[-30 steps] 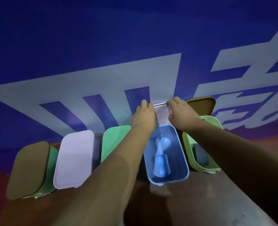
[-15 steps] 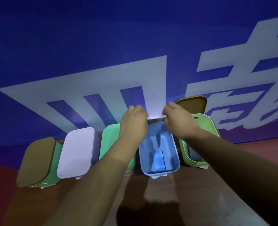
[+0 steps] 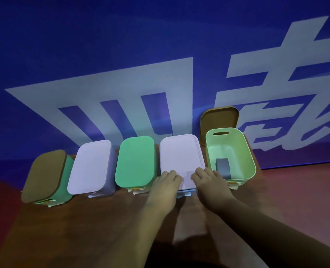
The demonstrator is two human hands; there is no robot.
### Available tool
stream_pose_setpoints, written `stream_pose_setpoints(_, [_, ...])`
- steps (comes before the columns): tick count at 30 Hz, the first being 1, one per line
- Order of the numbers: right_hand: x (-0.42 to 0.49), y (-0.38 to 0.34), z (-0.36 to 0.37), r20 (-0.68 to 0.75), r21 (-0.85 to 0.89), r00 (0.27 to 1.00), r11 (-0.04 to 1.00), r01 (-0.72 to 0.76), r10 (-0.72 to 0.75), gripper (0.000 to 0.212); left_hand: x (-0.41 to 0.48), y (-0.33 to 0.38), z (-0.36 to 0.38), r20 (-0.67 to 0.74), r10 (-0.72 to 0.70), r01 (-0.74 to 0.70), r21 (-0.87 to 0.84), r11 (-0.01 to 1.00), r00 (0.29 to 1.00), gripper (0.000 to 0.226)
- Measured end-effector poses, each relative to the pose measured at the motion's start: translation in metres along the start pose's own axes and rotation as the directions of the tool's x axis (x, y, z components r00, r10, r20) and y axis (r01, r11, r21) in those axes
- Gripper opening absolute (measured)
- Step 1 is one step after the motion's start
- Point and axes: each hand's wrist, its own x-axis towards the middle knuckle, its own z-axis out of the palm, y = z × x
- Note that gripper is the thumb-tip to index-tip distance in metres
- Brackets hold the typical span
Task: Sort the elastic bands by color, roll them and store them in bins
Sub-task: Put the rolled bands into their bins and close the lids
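Five bins stand in a row against the blue wall. The fourth one, the blue bin (image 3: 187, 191), now wears a pale lilac lid (image 3: 180, 154). My left hand (image 3: 167, 180) and my right hand (image 3: 206, 178) rest on the lid's near edge, fingers bent down onto it. Right of it, the light green bin (image 3: 250, 161) is uncovered, with a grey rolled band (image 3: 223, 168) standing inside. Its brown lid (image 3: 219, 120) leans upright against the wall behind it.
To the left stand a bin with a green lid (image 3: 135, 161), one with a lilac lid (image 3: 89, 167) and a green bin with a brown lid (image 3: 44, 176). All sit on a brown wooden table (image 3: 102, 229). Red floor shows at the right.
The lilac lid, held upright behind the blue bin a second ago, has been swung down onto it, hiding the blue bands. Both hands slid to its near edge.
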Motion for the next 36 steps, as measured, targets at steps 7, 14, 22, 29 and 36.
stream_pose_setpoints(7, [-0.008, -0.008, 0.006, 0.132, 0.025, 0.991, 0.999, -0.024, 0.02, 0.033, -0.009, -0.007, 0.017, 0.02, 0.014, -0.013, -0.039, 0.999, 1.0, 0.05])
stream_pose_setpoints(14, [-0.012, -0.003, 0.011, 0.117, 0.091, 0.993, 0.996, -0.01, -0.001, 0.04, -0.008, -0.015, 0.021, 0.039, 0.009, -0.005, -0.086, 0.996, 0.999, 0.059])
stream_pose_setpoints(22, [0.005, 0.002, 0.008, 0.127, 0.143, 0.991, 0.99, 0.011, -0.03, 0.044, 0.013, -0.022, 0.012, 0.118, -0.054, 0.066, -0.1, 0.993, 0.991, 0.047])
stream_pose_setpoints(29, [0.049, 0.065, -0.035, 0.023, 0.274, 0.999, 0.961, -0.036, 0.03, 0.013, 0.096, -0.014, -0.049, 0.221, 0.011, 0.024, -0.157, 0.987, 0.975, 0.031])
stream_pose_setpoints(36, [0.114, 0.155, -0.102, -0.041, 0.292, 0.899, 0.865, -0.407, 0.437, 0.045, 0.212, 0.039, -0.101, -0.089, -0.027, 0.001, -0.281, 0.96, 0.996, 0.038])
